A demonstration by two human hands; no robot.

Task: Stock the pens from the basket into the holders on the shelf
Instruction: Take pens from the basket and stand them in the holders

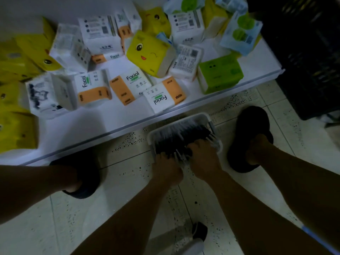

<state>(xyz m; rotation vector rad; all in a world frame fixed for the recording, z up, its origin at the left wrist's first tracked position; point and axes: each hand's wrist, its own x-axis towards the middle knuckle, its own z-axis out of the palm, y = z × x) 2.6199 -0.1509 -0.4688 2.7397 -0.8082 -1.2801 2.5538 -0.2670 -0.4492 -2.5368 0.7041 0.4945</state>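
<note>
A small white basket (195, 117) stands on the tiled floor between my feet, filled with several dark pens (184, 136) lying side by side. Both my hands reach down into its near end. My left hand (168, 167) has its fingers curled over the pens at the near left corner. My right hand (202, 158) grips a bunch of pens, whose pale ends stick out between the two hands. No pen holders are in view.
A low white shelf (110, 118) just behind the basket carries several scattered tissue packs (149, 52). A black crate (312, 52) stands at the right. My feet in dark slippers (250, 133) flank the basket.
</note>
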